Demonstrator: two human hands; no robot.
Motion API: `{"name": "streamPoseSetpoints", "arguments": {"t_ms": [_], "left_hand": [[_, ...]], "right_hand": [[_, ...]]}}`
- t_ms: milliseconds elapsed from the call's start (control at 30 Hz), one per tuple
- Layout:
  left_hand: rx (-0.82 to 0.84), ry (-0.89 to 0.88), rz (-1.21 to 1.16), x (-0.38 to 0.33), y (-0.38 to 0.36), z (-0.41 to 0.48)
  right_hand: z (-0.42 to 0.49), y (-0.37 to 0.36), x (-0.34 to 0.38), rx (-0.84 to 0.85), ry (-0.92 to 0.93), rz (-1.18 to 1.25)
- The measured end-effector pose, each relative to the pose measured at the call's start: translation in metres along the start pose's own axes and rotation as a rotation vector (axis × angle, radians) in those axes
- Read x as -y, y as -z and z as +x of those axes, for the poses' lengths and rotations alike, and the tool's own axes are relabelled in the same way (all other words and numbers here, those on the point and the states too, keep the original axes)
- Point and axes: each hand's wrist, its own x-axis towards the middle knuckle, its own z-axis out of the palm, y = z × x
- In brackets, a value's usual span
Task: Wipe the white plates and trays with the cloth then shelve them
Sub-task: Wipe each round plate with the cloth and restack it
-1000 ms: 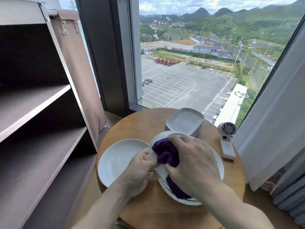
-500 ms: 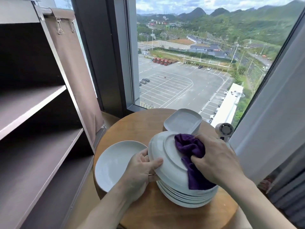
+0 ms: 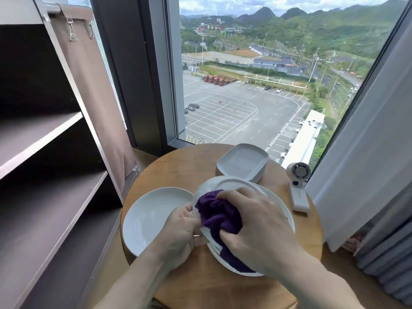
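Your glossy white plate tilts bottom-up over the plate stack, its rim pinched in your left grip. Your right grip is curled round the bunched, fuzzy purple cloth, pressing it on that plate. Left of the stack lies another round plate; behind it are square trays, all on a round wooden desk.

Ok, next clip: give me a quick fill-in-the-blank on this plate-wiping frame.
1. The cloth gripped in the right hand is ____ in colour.
2. The left hand steadies a tilted white ____ by its rim.
3. The small fan lies on the round table, to the ____ of the plate stack.

Missing words: purple; plate; right.
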Motion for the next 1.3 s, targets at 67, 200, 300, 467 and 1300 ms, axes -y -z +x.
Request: {"name": "streamPoseSetpoints", "arguments": {"t_ms": [67,200,300,467,1300], "left_hand": [[-0.024,0.009,0.018,0.004,0.003,0.002],[-0.042,0.026,0.023,0.006,0.005,0.005],[-0.029,0.048,-0.011,0.007,0.008,0.005],[-0.029,0.079,-0.018,0.006,0.007,0.003],[-0.084,0.062,-0.07,0.0,0.001,0.003]], "right_hand": [[0.008,-0.009,0.009,-0.02,0.042,-0.019],[0.038,-0.018,0.004,-0.048,0.062,-0.039],[0.061,-0.026,-0.004,-0.064,0.023,-0.039],[0.073,-0.036,-0.016,-0.101,-0.022,-0.12],[-0.042,-0.01,-0.109,-0.24,-0.193,0.289]]}}
